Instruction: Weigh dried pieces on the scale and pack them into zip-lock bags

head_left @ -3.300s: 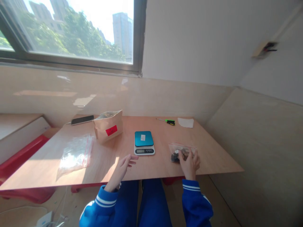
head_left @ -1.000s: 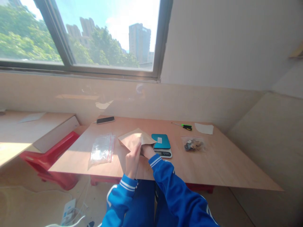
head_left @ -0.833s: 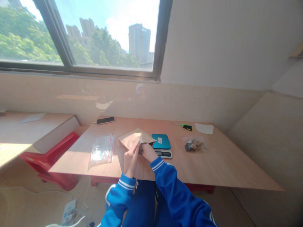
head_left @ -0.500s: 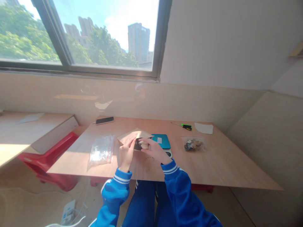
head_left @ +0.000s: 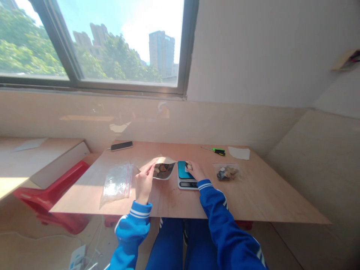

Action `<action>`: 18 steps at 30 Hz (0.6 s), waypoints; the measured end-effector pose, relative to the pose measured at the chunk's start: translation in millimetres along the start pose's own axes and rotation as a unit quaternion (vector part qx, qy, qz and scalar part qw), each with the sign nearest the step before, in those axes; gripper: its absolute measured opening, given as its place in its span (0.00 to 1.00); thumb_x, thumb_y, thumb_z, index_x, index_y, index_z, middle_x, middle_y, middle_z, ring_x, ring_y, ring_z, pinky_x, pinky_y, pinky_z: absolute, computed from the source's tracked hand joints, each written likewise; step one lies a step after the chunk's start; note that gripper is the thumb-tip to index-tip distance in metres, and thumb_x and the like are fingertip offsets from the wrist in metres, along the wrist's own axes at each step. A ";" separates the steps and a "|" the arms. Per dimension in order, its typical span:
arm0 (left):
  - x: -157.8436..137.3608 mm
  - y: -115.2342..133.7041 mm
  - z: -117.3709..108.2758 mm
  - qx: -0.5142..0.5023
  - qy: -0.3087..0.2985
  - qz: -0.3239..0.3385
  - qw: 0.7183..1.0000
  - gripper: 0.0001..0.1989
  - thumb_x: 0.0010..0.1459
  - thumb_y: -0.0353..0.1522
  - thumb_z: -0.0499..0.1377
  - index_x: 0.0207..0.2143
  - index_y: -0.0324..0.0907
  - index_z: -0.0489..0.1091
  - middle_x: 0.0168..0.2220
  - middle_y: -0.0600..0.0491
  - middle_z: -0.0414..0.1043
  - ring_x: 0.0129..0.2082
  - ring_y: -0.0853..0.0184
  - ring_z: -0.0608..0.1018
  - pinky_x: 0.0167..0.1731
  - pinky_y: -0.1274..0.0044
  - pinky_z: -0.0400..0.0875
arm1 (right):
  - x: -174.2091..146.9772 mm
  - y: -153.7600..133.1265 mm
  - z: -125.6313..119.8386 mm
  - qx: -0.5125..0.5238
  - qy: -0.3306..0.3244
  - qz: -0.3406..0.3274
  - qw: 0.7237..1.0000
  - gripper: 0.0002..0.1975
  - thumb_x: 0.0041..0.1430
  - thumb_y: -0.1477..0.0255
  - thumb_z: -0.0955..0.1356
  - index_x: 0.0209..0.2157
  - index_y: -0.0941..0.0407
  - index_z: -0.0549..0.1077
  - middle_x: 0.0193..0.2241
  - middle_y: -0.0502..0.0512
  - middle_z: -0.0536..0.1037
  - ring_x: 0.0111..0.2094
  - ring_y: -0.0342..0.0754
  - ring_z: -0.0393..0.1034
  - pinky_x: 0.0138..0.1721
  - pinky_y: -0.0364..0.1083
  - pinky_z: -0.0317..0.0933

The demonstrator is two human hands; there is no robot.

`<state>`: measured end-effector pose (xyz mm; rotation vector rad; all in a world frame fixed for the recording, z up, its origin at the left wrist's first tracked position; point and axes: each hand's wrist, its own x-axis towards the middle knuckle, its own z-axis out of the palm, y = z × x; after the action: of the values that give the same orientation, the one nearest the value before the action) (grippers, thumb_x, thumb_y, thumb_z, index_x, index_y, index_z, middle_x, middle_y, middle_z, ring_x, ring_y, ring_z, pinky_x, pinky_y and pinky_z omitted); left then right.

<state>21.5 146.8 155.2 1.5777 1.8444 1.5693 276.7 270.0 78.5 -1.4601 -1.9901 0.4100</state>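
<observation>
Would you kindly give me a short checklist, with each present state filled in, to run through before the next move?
1. Bag mouth held open by the left hand: ok.
2. Pieces visible inside the bag: ok.
3. Right hand holding a pale piece over the scale: ok.
4. Pale piece touching the scale: cannot tell.
5. Display readable: not ok, too small from here.
6. Zip bag apart from the scale: ok.

no text or number is legible anywhere.
</observation>
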 end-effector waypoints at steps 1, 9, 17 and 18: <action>0.3 -0.1 -0.1 -0.001 0.000 0.000 1.000 0.15 0.59 0.40 0.55 0.42 0.44 0.77 0.41 0.51 0.80 0.43 0.59 0.81 0.43 0.72 0.75 | -1.2 0.8 2.5 -0.017 -0.002 -0.004 1.000 0.26 0.50 0.78 0.70 0.53 0.60 0.70 0.54 0.67 0.71 0.56 0.58 0.63 0.58 0.59 0.55; 0.6 -0.6 -0.8 -0.002 0.001 0.000 1.000 0.15 0.59 0.40 0.55 0.42 0.44 0.77 0.40 0.51 0.81 0.42 0.59 0.81 0.43 0.72 0.75 | -23.3 8.0 10.2 -0.097 -0.020 -0.022 0.995 0.34 0.57 0.65 0.68 0.63 0.56 0.57 0.64 0.66 0.56 0.65 0.63 0.48 0.61 0.64 0.47; -1.7 -1.7 -0.1 -0.005 -0.007 -0.007 1.000 0.16 0.59 0.40 0.55 0.42 0.44 0.77 0.40 0.50 0.80 0.42 0.59 0.81 0.43 0.71 0.75 | -24.9 11.8 8.6 -0.068 -0.050 -0.056 0.995 0.26 0.65 0.68 0.59 0.64 0.52 0.56 0.64 0.61 0.59 0.64 0.56 0.52 0.60 0.60 0.52; -1.8 -1.6 0.0 -0.005 -0.007 -0.009 1.000 0.16 0.59 0.40 0.55 0.42 0.44 0.77 0.40 0.50 0.80 0.42 0.59 0.81 0.43 0.71 0.75 | -25.1 10.5 9.9 -0.060 -0.056 -0.067 0.994 0.25 0.65 0.70 0.59 0.63 0.52 0.57 0.63 0.59 0.60 0.64 0.55 0.52 0.60 0.59 0.52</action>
<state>21.3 145.6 153.1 1.5592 1.8355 1.5541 282.8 251.2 57.3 -1.3904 -2.2217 0.3261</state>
